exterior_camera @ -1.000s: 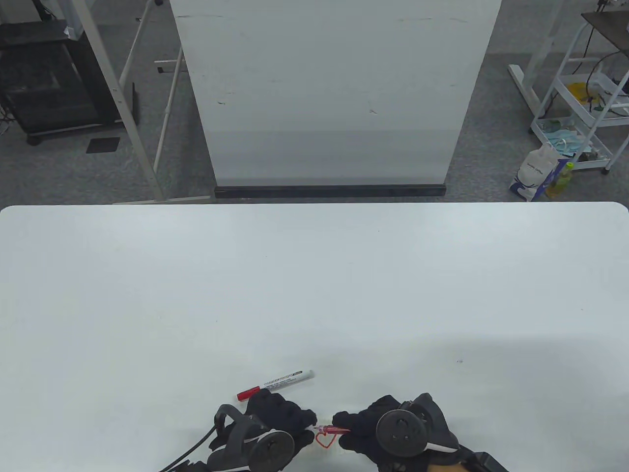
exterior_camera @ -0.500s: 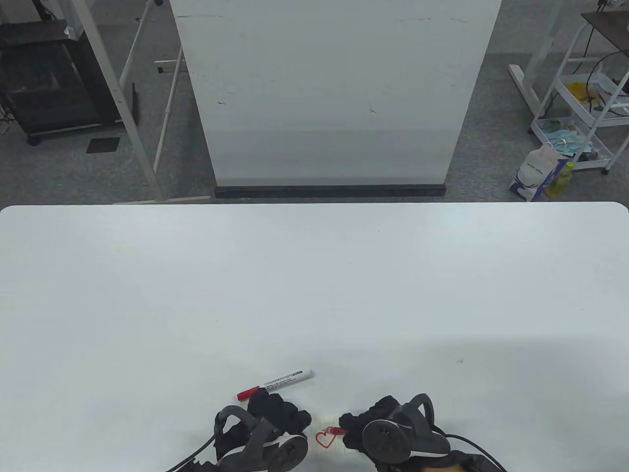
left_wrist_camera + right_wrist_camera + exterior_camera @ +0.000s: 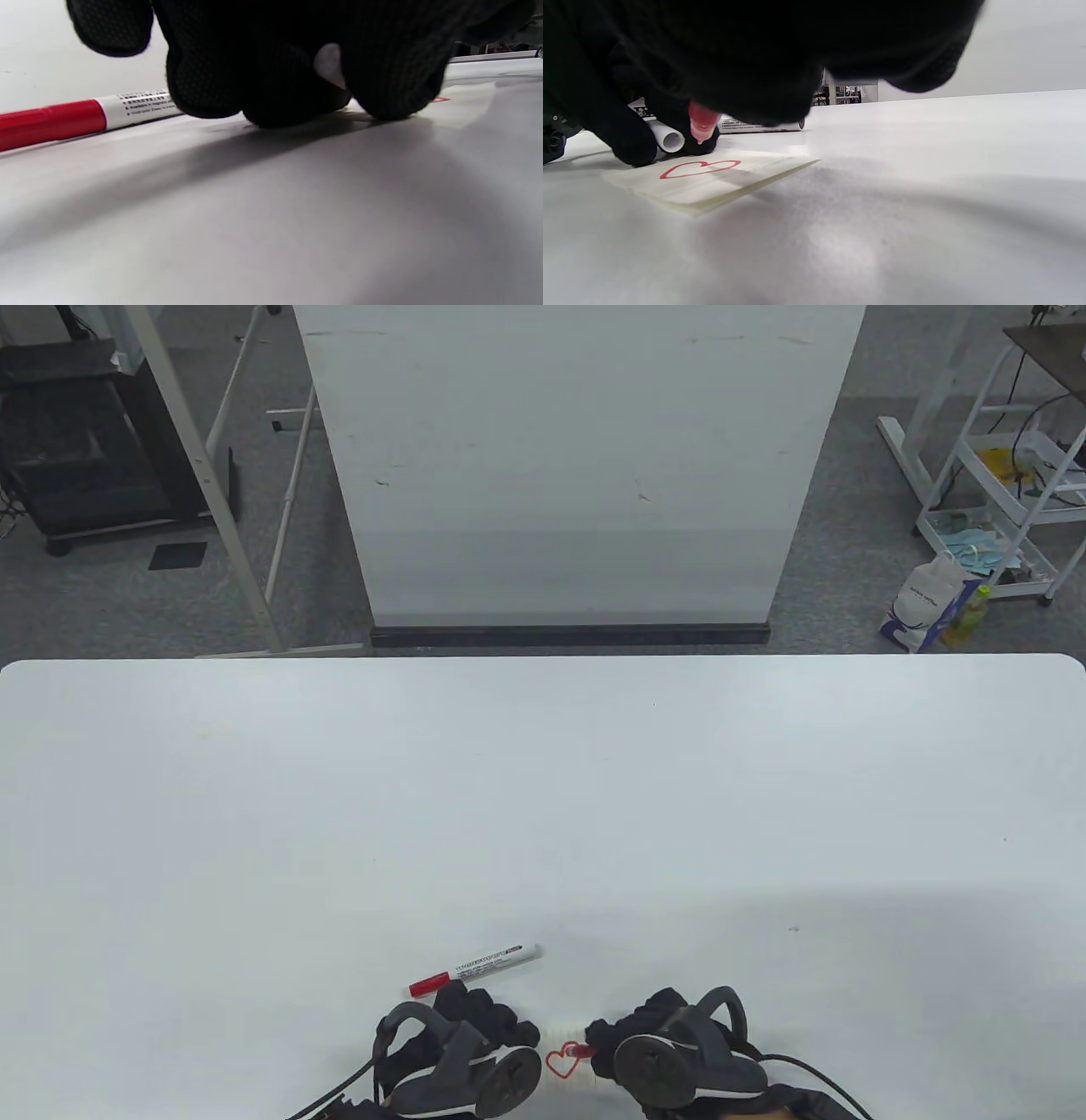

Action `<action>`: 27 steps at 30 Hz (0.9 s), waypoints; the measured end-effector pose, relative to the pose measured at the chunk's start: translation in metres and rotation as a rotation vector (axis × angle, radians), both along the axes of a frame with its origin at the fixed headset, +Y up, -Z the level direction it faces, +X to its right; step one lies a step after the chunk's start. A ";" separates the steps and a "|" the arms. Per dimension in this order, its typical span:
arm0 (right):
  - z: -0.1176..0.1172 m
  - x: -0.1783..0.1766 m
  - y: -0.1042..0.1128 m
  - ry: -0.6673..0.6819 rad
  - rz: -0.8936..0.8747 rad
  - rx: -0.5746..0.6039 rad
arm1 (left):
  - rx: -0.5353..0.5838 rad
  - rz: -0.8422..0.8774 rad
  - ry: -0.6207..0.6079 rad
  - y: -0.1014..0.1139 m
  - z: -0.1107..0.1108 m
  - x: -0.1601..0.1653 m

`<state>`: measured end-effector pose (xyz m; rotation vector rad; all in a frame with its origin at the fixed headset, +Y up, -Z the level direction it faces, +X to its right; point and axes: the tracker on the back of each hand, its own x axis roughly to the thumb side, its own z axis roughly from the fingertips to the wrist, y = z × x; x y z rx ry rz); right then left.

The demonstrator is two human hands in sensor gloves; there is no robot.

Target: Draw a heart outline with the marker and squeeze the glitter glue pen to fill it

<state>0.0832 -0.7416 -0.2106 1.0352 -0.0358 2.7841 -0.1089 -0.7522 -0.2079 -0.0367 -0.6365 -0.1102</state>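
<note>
White surface (image 3: 543, 814): red heart outline (image 3: 561, 1063) done on paper (image 3: 712, 186), unfilled. Marker (image 3: 475, 970) lay at 11 o'clock. Right hand (image 3: 670, 1056) fingers pinched glitter glue pen (image 3: 702, 120); left hand (image 3: 462, 1052) fingers curled, pressing paper.

The table view was evenly and brightly lit and sharp throughout, the white table (image 3: 543, 814) slightly washed out, with a broad soft shadow across its near right part. In the left wrist view the left hand (image 3: 297, 59) was a dark, underexposed mass, blurred at the top left, casting a wide grey shadow toward the camera. In the right wrist view the right hand (image 3: 746, 55) was black, detail-less and out of focus.
</note>
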 end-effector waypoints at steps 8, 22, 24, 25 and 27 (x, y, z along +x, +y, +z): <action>0.001 -0.005 -0.003 0.005 0.009 0.003 | -0.004 0.003 -0.004 0.000 -0.001 0.000; 0.003 -0.010 -0.005 0.011 0.031 0.023 | -0.009 0.006 -0.003 -0.001 -0.001 0.000; 0.004 -0.010 -0.005 0.011 0.034 0.022 | -0.013 0.009 -0.008 -0.001 -0.001 0.000; 0.004 -0.010 -0.005 0.009 0.032 0.030 | -0.012 0.009 -0.007 -0.001 -0.001 0.000; 0.003 -0.011 -0.005 0.006 0.027 0.023 | -0.011 0.007 -0.006 -0.001 -0.001 0.000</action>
